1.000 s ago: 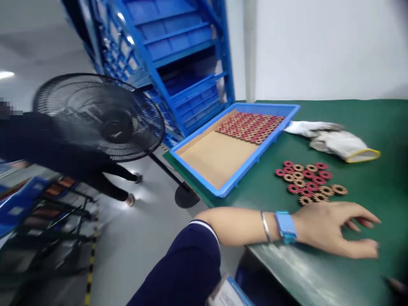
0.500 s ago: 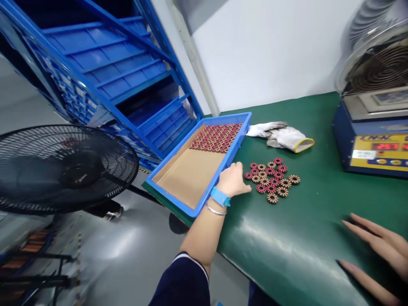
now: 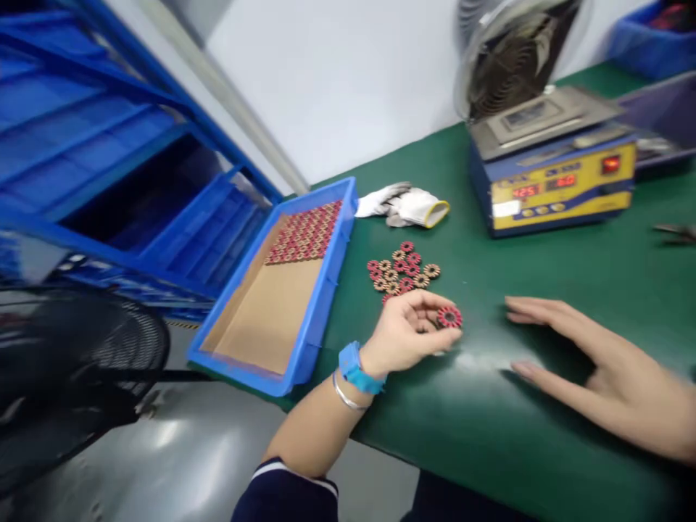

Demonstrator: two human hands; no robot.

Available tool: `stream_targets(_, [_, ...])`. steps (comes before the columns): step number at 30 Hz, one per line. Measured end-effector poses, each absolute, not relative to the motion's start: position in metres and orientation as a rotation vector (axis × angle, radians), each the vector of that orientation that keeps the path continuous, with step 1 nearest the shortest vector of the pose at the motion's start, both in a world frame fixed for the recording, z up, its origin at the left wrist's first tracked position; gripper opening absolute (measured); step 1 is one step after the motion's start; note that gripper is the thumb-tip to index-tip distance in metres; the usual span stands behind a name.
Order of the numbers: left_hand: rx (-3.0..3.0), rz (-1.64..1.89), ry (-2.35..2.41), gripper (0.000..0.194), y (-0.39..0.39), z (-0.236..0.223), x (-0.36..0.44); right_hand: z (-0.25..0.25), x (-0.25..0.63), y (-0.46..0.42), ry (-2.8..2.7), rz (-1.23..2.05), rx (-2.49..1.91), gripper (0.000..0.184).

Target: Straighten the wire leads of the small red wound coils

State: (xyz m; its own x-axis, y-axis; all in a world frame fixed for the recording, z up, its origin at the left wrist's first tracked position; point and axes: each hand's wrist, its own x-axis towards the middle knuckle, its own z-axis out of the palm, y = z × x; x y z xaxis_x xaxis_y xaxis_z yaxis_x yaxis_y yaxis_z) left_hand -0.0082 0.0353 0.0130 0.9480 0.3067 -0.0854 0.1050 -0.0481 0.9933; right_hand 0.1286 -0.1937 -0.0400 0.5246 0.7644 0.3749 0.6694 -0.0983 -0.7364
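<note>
My left hand (image 3: 409, 331), with a blue wristband and a thin bangle, is curled over the green mat and pinches a red wound ring coil (image 3: 449, 317) at its fingertips. Just behind it lies a loose cluster of red and tan ring coils (image 3: 403, 267). My right hand (image 3: 592, 355) hovers open to the right, fingers stretched toward the left hand, holding nothing. A blue tray (image 3: 318, 312) lined with cardboard sits at the table's left edge, with several rows of coils (image 3: 304, 233) at its far end.
White work gloves (image 3: 407, 204) lie behind the coil cluster. A blue and yellow machine (image 3: 549, 181) with red digital readouts stands at back right with a fan (image 3: 511, 54) on it. Blue shelving (image 3: 98, 152) and a black floor fan (image 3: 76, 362) stand left of the table.
My left hand came back from beside the tray and the cluster and now pinches one red coil. My right hand moved in toward the middle. The view swung to the right.
</note>
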Motion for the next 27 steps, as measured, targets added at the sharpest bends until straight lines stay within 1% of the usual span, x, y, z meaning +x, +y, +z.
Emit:
stream_targets(1, [1.592, 0.068, 0.282, 0.048, 0.022, 0.008, -0.007, -0.035, 0.129, -0.195, -1.216, 0.179, -1.785, 0.059])
stream_targets(3, [1.641, -0.020, 0.234, 0.045, 0.004, 0.000, -0.006, -0.028, 0.130, -0.195, -1.234, 0.286, -1.730, 0.060])
stream_targets(4, [1.678, -0.021, 0.216, 0.043, -0.001, -0.003, -0.005, -0.025, 0.129, -0.195, -1.249, 0.291, -1.692, 0.057])
stream_targets(8, [1.674, -0.050, 0.224, 0.042, -0.002, -0.007, -0.004, -0.019, 0.126, -0.192, -1.369, 0.222, -1.593, 0.031])
stream_targets(15, [1.492, -0.220, 0.222, 0.035, -0.003, -0.006, -0.006, -0.024, 0.122, -0.185, -1.421, 0.345, -1.493, 0.013])
stream_targets(19, [1.511, -0.233, 0.207, 0.037, -0.003, -0.007, -0.006, -0.021, 0.120, -0.183, -1.410, 0.383, -1.469, 0.013])
stream_targets(23, [1.493, -0.274, 0.216, 0.037, -0.002, -0.005, -0.006, -0.015, 0.123, -0.185, -1.360, 0.467, -1.514, 0.019])
stream_targets(27, [1.400, -0.322, 0.292, 0.051, 0.000, -0.004, -0.006, -0.011, 0.132, -0.190, -1.107, 0.438, -1.596, 0.028])
